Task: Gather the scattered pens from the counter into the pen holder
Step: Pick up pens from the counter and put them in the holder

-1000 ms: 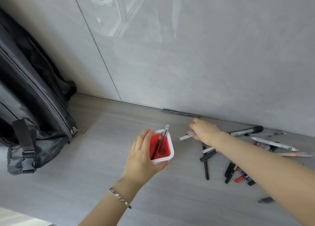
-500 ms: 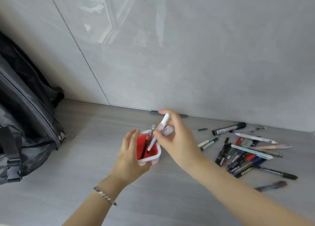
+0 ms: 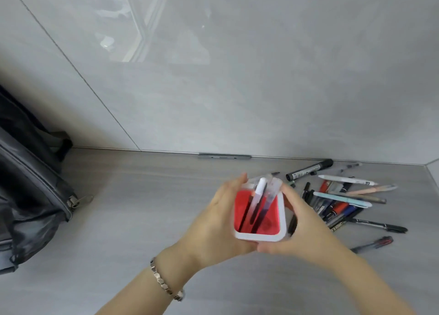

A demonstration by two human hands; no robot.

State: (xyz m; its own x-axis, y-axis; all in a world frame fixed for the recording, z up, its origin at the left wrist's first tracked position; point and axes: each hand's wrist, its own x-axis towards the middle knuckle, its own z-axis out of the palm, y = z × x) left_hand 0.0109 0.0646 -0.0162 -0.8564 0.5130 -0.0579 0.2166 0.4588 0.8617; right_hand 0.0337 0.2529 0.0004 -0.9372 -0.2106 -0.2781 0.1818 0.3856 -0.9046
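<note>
From the head view, both hands cup the pen holder, a white-rimmed square cup with a red inside, which sits between them over the grey desk; whether its base rests on the desk cannot be told. The left hand wraps the holder's left wall, its grip clenched on the holder with the fingers reaching up along the far edge, and a metal link bracelet circles that wrist. The right hand presses the holder's right wall and near corner, its grip likewise closed around the holder. Inside the holder stand a white pen, a dark pen beside it, and a clear-barrelled pen, all leaning toward the wall. To the right of the holder, the scattered pens lie in a loose heap on the desk: a thick black marker nearest the wall, a white pen, a pale blue pen, a peach one, and several dark and red ones overlapping. A red and black pen lies apart, nearer the viewer. A black backpack rests at the desk's left edge against the grey wall.
</note>
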